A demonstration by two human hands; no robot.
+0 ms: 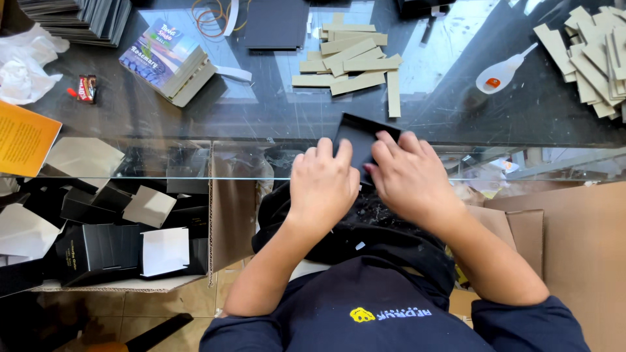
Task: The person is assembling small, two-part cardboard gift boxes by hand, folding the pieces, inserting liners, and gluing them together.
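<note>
While the person leans over it, the dark glass worktop point(195, 111) takes up the whole upper half of the view, its near edge running straight across in front of them. Below that edge on their left stands an open cardboard carton point(222, 208) packed with folded black boxes point(98, 251) and white-lined flaps. Brown cardboard point(580, 241) fills the floor space on their right. Farther back on the worktop lies a loose pile of tan card strips point(349, 62), with a second heap point(596, 55) at the far right corner, a stack of dark sheets at the far left corner, and a colourful booklet stack point(166, 58) between. A small white glue bottle point(501, 73) with an orange cap lies on its side near the second heap.

At the worktop's near edge sits a black card piece point(358, 137), tilted slightly. Both hands press down on it: the left hand point(323, 186) lies with fingers curled over its lower left part, the right hand point(407, 179) is spread flat across its right side. The two hands are almost touching.
</note>
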